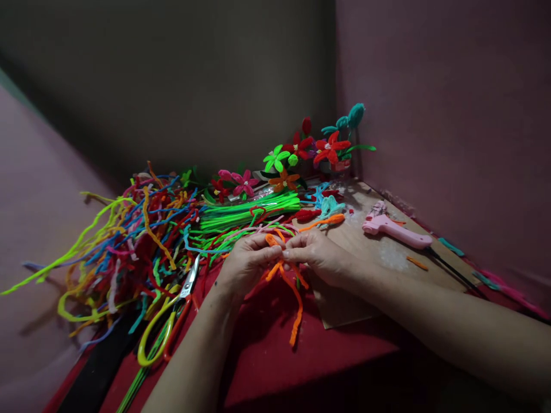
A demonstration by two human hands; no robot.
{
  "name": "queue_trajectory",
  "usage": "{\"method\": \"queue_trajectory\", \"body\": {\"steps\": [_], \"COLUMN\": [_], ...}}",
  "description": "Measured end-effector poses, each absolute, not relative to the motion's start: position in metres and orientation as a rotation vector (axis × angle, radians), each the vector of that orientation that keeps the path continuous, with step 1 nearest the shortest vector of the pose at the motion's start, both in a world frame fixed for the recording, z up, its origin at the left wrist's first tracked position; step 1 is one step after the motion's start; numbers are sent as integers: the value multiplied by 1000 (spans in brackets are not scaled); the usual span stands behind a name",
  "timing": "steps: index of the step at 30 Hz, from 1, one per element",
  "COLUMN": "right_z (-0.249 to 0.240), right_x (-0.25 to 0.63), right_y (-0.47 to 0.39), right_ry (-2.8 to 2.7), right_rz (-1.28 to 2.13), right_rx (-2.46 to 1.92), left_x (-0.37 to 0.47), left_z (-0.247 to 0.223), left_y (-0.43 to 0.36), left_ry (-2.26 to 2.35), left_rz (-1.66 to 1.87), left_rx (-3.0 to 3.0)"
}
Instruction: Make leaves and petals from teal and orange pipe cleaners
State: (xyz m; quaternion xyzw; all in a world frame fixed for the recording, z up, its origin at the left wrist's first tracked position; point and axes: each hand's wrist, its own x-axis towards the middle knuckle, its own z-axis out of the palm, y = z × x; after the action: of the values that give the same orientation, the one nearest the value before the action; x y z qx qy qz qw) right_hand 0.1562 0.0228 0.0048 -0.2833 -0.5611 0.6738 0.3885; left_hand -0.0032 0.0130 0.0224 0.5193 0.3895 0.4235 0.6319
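Note:
Near the middle of the view, my left hand (249, 261) and my right hand (316, 255) meet with their fingertips pinched on orange pipe cleaners (297, 310). Several orange strands fan out below the fingers, one hanging longest toward the red cloth (301, 361). A small orange loop shows above the fingertips. Just behind the hands lie green pipe cleaners (253, 212) in a bundle, and an orange bud-shaped piece (331, 220) rests behind my right hand.
A tangled multicoloured heap (142, 246) fills the left, beside scissors (189, 281) with yellow and red handles. A pink glue gun (398, 230) lies on a board (357, 298) at right. Fuzzy flowers (331, 148) stand at the back near the walls.

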Motion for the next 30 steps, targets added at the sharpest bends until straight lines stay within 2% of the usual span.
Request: {"method": "queue_trajectory", "body": {"steps": [9, 16, 21, 25, 30], "right_z": [4, 2, -1, 0, 1], "right_x": [154, 154, 152, 152, 152], "right_y": [21, 22, 22, 21, 19], "right_ry": [-1379, -1461, -1477, -1441, -1462], "right_rz": [1594, 1589, 1534, 1518, 1495], "right_rx": [-812, -799, -842, -875, -907], "left_x": [4, 7, 9, 15, 17], "left_z": [19, 22, 23, 25, 24], "left_y": [12, 10, 9, 4, 2], "left_ry": [999, 1031, 1212, 1478, 1437], "left_rz": [1159, 1161, 1124, 1240, 1202], "left_rx": [1196, 1124, 1321, 1555, 1522]}}
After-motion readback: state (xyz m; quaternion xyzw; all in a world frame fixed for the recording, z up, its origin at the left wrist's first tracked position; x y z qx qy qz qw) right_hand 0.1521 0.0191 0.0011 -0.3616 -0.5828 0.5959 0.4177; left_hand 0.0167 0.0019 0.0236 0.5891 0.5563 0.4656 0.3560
